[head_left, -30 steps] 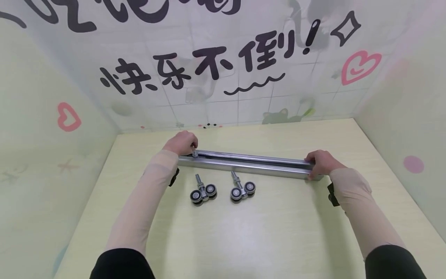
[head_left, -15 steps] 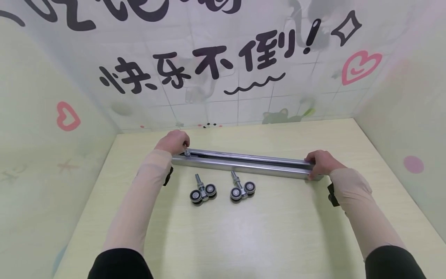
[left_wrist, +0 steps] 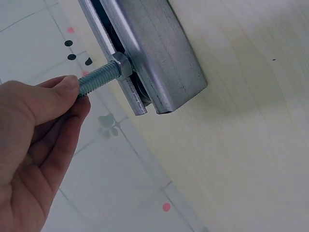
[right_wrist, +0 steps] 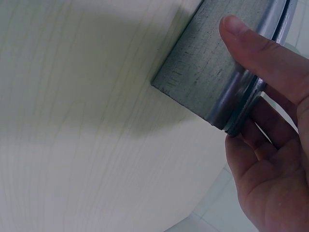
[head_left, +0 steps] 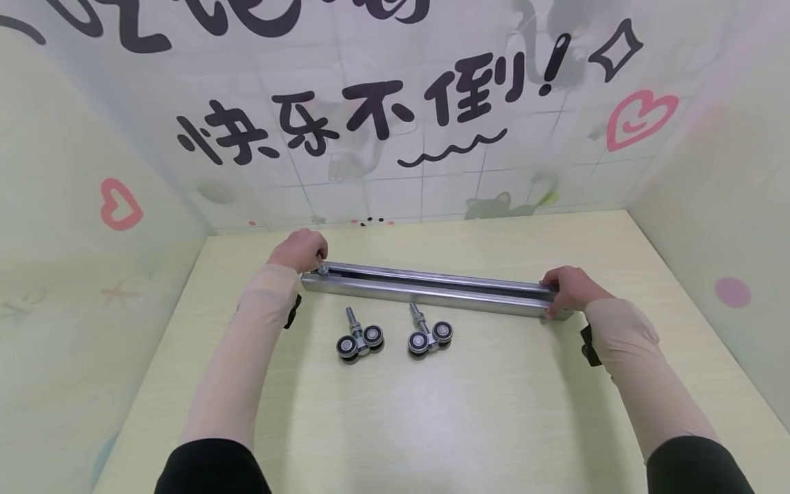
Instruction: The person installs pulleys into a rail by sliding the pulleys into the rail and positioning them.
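Observation:
A long metal track [head_left: 420,291] with a slot along its top lies across the table. At its left end my left hand [head_left: 300,250] pinches the threaded bolt [left_wrist: 99,79] of a roller between thumb and fingers. The bolt's hex nut [left_wrist: 123,65] sits at the slot, and the roller's wheels are mostly hidden inside the track, close to its open end. My right hand [head_left: 572,288] grips the track's right end, thumb [right_wrist: 236,26] on the near side wall and fingers on the far side.
Two twin-wheeled rollers with threaded bolts lie on the table in front of the track, a left roller [head_left: 359,342] and a right roller [head_left: 429,336]. The pale wooden table [head_left: 494,412] meets printed wall sheets [head_left: 395,185] at the back and sides.
My left hand has slid leftward along the track with the bolt, from a little inside it to near its left end. My right hand and the two loose rollers stay put.

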Demonstrator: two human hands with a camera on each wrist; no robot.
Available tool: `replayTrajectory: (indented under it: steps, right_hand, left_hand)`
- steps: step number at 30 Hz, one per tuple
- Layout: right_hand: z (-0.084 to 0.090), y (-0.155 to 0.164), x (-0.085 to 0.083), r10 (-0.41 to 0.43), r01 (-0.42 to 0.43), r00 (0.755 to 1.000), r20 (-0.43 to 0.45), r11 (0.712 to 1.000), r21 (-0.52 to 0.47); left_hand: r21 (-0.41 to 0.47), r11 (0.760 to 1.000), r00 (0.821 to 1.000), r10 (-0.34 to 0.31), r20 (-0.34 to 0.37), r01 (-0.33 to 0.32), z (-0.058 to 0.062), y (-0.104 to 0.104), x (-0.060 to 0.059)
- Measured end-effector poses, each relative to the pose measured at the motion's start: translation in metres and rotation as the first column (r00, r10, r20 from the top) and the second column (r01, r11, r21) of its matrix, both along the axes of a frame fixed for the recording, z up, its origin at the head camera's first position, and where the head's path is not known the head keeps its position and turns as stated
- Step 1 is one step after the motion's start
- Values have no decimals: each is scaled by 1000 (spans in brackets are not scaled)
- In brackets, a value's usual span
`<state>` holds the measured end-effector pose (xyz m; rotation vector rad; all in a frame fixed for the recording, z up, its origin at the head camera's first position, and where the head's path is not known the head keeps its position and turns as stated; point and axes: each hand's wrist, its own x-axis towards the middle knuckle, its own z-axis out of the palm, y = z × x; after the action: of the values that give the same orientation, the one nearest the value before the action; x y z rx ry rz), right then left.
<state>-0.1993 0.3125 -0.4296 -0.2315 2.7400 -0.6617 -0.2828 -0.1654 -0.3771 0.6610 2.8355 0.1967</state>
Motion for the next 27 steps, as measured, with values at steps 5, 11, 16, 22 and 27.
replayTrajectory:
  steps: [5, 11, 16, 22, 27]
  right_hand:
    - [-1, 0, 0, 1, -1, 1000, 3, 1000, 2]
    - [-1, 1, 0, 2, -2, 1000, -5, 1000, 4]
    - [-1, 0, 0, 3, -3, 1000, -2, 1000, 3]
    - [1, -1, 0, -9, 9, 1000, 14, 1000, 5]
    - [2, 0, 1, -26, 26, 999, 26, 1000, 2]
  left_hand:
    - [3, 1000, 1000, 3, -8, -3, 0, 1, 1]
    - [11, 1000, 1000, 23, -4, -23, -2, 2, 3]
    - [-5, 1000, 1000, 6, 15, -5, -1, -1, 2]
    - [7, 1000, 998, 6, 66, -6, 1, -4, -1]
    - [56, 994, 990, 82, 112, -89, 3, -11, -2]
